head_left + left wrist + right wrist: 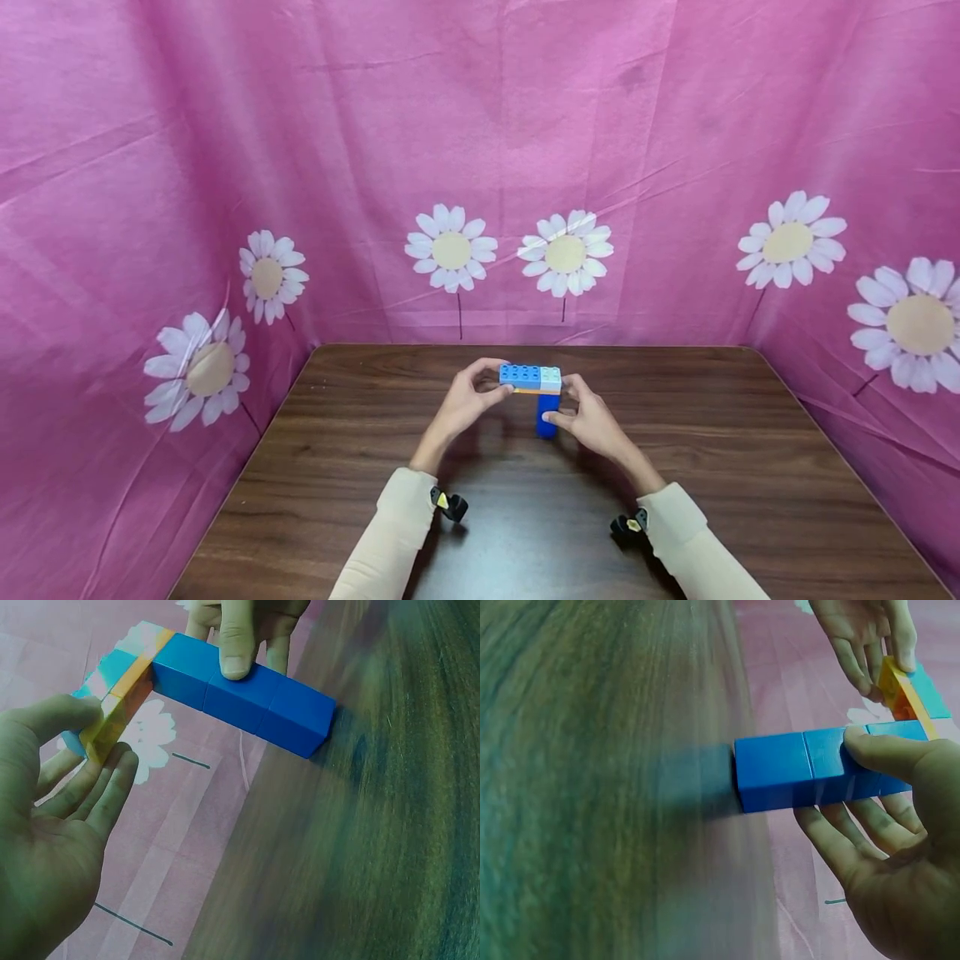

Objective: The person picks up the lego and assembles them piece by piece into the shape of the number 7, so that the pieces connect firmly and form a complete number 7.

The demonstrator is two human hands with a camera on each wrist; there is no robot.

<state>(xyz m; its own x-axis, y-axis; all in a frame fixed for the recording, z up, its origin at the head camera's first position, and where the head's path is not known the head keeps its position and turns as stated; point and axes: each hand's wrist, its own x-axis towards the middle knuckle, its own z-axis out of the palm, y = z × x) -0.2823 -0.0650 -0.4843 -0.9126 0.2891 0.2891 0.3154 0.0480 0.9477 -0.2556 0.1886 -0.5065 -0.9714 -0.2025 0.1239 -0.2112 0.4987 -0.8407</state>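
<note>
A toy-brick build stands in front of me. Its upright column of several stacked dark blue bricks carries an orange-yellow layer, which juts out to the left. On top of that layer sit a light blue brick with studs and a pale, whitish brick over the column. My left hand pinches the jutting left end, thumb in front and fingers behind. My right hand grips the column, its thumb pressed on the front face and its fingers around the back.
The build is over a dark brown wooden table. A pink cloth printed with white daisies hangs along the back and both sides. Small black wrist cameras sit at both cuffs.
</note>
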